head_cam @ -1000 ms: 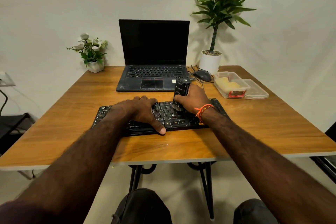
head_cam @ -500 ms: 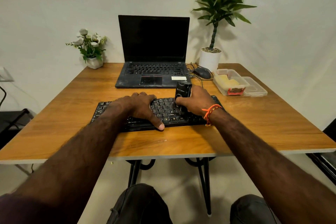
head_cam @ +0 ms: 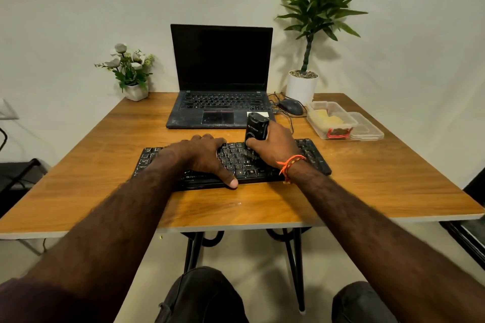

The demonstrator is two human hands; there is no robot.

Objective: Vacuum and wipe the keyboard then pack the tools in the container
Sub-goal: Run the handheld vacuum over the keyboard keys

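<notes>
Keyboard, right hand gripping vacuum

Small home-office corner. Wooden counter on black hairpin legs against plain white wall. Open laptop, wired mouse, separate keyboard. Tall potted plant, small flower pot at back corners.

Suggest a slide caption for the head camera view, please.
Right hand runs a small black handheld vacuum over the black keyboard while the left hand steadies it.
</notes>
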